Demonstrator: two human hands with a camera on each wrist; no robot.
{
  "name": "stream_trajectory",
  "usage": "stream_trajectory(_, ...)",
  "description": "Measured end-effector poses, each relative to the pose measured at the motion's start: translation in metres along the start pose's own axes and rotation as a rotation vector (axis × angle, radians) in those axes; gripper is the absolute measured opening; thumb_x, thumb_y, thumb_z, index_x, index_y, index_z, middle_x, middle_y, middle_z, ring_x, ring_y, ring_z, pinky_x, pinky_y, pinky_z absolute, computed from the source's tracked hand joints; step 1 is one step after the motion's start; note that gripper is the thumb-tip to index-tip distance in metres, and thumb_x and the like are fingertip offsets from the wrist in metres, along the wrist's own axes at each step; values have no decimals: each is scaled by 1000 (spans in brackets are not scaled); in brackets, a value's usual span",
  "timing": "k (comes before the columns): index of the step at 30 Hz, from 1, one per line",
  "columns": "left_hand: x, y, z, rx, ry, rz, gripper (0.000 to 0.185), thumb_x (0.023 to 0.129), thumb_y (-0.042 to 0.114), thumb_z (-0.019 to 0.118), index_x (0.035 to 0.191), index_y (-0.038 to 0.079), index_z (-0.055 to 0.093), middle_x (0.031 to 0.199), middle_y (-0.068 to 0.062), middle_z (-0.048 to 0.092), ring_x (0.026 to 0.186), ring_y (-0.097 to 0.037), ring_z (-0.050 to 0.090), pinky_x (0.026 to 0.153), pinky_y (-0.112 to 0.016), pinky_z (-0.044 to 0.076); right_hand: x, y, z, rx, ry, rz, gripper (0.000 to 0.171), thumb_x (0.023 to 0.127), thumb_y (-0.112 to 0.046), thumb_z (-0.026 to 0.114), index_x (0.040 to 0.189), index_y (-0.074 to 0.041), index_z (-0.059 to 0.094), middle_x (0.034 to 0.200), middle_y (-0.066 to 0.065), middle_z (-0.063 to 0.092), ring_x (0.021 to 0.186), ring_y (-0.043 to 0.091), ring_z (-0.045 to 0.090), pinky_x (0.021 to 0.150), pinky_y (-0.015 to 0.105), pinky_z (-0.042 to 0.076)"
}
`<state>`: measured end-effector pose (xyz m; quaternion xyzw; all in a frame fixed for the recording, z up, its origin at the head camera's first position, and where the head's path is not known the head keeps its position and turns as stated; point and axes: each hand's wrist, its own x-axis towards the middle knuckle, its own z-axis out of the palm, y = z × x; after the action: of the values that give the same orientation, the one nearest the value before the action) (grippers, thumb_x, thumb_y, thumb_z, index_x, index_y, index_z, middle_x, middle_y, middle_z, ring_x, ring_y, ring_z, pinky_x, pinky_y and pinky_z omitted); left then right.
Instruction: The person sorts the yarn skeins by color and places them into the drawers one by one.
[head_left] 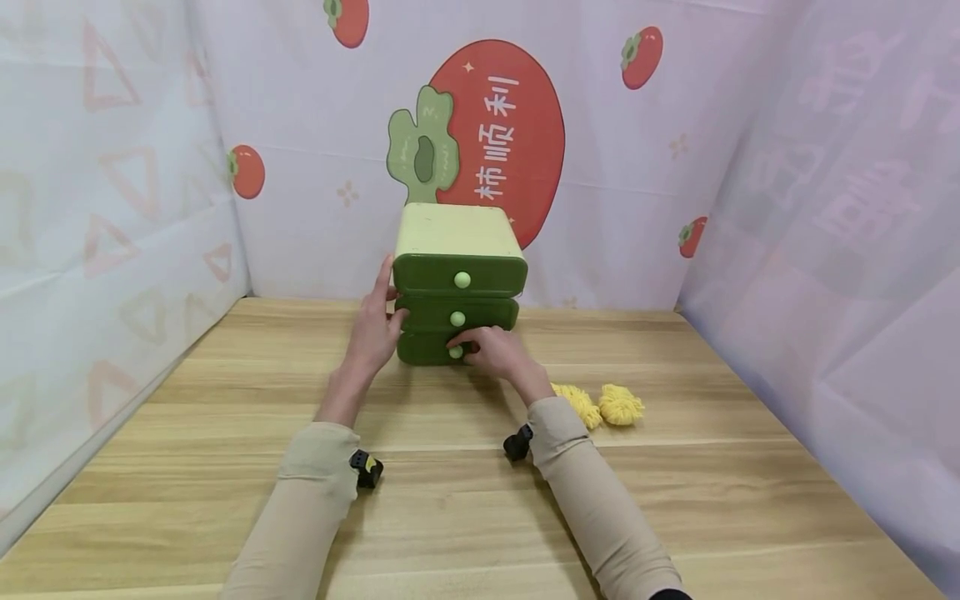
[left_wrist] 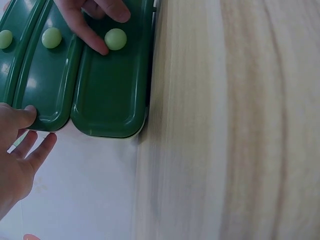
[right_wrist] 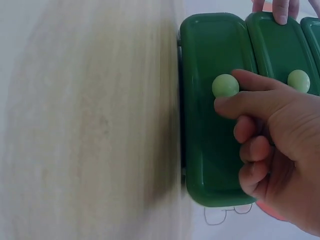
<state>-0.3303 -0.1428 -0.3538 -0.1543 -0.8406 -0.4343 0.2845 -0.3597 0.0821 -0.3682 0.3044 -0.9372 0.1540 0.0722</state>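
Observation:
A small cabinet has a cream top (head_left: 457,229) and three green drawers, all closed, each with a pale green round knob. My left hand (head_left: 372,329) rests at its left side, fairly straight fingers along the side wall and thumb on the front of the middle drawer (left_wrist: 42,95). At the bottom drawer (right_wrist: 215,155), my right hand (head_left: 498,350) has thumb and index finger on either side of the knob (right_wrist: 225,86), the fingertips right at its edge. The other fingers of that hand curl into the palm in the right wrist view.
Two yellow yarn bundles lie on the wooden table (head_left: 450,517) beside my right forearm: one bundle (head_left: 577,404) is partly covered by the sleeve, the other bundle (head_left: 621,406) is just right of it. Behind the cabinet hangs a printed fabric backdrop (head_left: 315,233), with fabric sides left and right.

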Motion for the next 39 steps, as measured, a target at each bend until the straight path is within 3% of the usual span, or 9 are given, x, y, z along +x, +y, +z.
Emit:
stream_trajectory(5, -1, 0, 0, -7, -5, -3, 89, 96, -6, 57, 161, 31, 8, 115, -21, 57, 123, -37, 55, 88, -49, 57, 2, -4, 2, -30, -2, 51, 23, 92, -20, 71, 111, -30, 77, 115, -3, 74, 101, 18, 68, 84, 37, 55)
stream_trajectory(14, -5, -2, 1, -9, 30, -33, 87, 95, -6, 58, 161, 30, 13, 116, -21, 58, 121, -37, 57, 88, -50, 57, 2, -5, 7, -61, 2, 55, 21, 92, -26, 72, 110, -34, 77, 111, -5, 74, 97, 16, 69, 76, 35, 54)
stream_trajectory(30, -2, 2, 2, 2, 49, -2, 88, 95, -5, 58, 160, 32, 12, 119, -24, 59, 122, -38, 58, 88, -49, 57, -3, -5, 1, -81, 12, 6, 20, 92, -26, 72, 110, -34, 77, 109, -5, 75, 94, 17, 69, 75, 36, 54)
stream_trajectory(39, -1, 3, 5, 18, 65, 16, 85, 95, -6, 59, 161, 25, 16, 114, -23, 61, 119, -37, 60, 86, -48, 58, -6, -7, -4, -80, -15, -34, 21, 91, -23, 72, 109, -32, 78, 107, -5, 75, 89, 16, 66, 74, 34, 53)
